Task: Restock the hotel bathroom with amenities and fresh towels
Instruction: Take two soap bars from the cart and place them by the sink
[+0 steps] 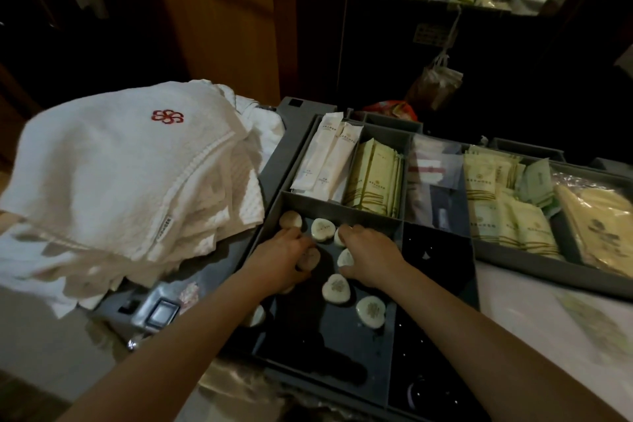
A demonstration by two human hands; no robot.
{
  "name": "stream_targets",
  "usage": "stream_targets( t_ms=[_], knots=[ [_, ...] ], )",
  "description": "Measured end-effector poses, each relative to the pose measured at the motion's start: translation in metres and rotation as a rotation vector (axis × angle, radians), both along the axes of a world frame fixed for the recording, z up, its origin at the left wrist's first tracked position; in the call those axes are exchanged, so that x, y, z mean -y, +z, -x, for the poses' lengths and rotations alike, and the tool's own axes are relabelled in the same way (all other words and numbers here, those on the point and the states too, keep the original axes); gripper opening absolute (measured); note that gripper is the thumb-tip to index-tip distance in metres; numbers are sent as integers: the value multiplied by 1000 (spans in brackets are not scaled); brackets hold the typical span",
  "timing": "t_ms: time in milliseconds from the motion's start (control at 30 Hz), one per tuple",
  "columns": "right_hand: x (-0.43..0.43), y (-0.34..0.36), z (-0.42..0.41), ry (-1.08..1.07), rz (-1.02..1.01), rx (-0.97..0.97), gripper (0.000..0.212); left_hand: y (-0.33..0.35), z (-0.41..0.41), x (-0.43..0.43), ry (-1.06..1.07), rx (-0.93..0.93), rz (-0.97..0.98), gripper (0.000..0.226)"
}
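Left hand curls round 1 small pale wrapped soap; right hand grip, cannot tell. White heart-shaped soap lies at 7 o'clock from it, nearest.

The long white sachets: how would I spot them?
Find the grey divided tray right of the towel stack. In its far-left compartment, behind the heart-shaped soaps, lie the long white sachets. Their neighbours are broader, yellowish packets.

Left hand gripping wrapped soaps in grey tray, right hand on others, white towels left, sachets behind
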State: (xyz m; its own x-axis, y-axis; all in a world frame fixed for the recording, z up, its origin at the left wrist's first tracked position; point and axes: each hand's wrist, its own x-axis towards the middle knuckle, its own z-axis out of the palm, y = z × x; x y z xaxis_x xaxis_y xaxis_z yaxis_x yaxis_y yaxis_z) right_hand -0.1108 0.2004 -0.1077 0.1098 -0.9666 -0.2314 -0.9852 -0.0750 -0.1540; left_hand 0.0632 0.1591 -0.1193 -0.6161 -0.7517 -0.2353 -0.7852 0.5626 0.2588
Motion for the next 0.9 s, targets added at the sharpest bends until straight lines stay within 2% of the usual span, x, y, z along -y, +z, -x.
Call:
stream_targets(
  t_ms=[200, 333, 433, 567, 800, 900],
  knots=[
    [-4, 7, 1, 12, -51, 182, 65, 0, -1, 6, -6, -105, -52, 60],
    [-3, 18, -1, -32, 13, 326, 65, 7, -6, 7, 56, -291, -100, 48],
    [-3, 32, -1, -51, 91, 405, 59, 24, -16, 4, 84, -463, -51, 40],
    [-2, 55, -9, -40, 155, 490, 62, 49, -36, -4, 172, -563, 20, 41],
    [3, 103, -35, 272, 261, 467, 65, 84, -76, -37, 356, -575, 188, 40],
    [5, 112, -50, 430, 240, 478, 67, 89, -93, -62, 496, -586, 262, 39]
  ],
)
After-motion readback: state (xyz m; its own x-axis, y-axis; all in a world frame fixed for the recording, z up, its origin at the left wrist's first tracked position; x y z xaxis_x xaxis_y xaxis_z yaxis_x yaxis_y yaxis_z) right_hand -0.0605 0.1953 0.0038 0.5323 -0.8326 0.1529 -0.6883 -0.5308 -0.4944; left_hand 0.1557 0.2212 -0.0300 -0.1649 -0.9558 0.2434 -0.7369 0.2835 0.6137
